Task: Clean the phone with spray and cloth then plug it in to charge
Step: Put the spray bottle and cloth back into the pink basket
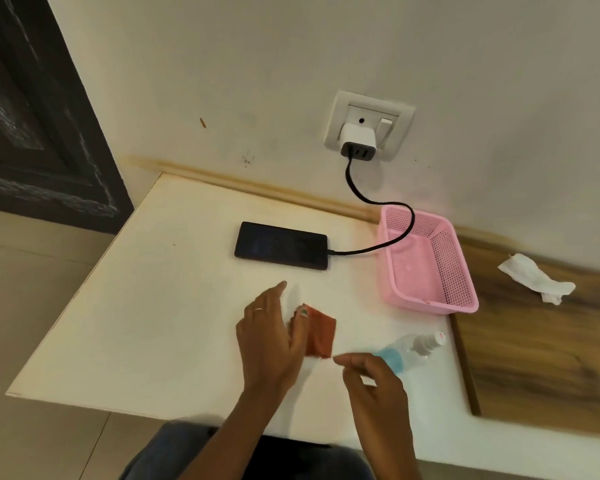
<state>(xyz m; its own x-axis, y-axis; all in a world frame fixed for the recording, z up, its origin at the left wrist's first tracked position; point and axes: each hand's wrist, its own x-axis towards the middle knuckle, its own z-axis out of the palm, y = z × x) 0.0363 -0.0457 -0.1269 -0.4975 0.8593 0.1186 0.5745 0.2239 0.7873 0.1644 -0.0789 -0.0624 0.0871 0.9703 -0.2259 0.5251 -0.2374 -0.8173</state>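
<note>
Showing one phone point(281, 245), one cloth point(321, 336), one bottle point(409, 349)

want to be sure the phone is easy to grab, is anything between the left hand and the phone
Nothing visible. The left hand holds the cloth near the front of the table; only bare tabletop lies between it and the phone, already plugged into the cable.

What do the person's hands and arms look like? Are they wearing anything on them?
Both arms are bare, with no sleeves, watch or bracelets in view. The left hand wears a thin ring on one finger, and its thumbnail looks painted green. The right hand shows no ring or other jewellery that I can see. Its nails face away, so I cannot tell if they are painted too.
</note>
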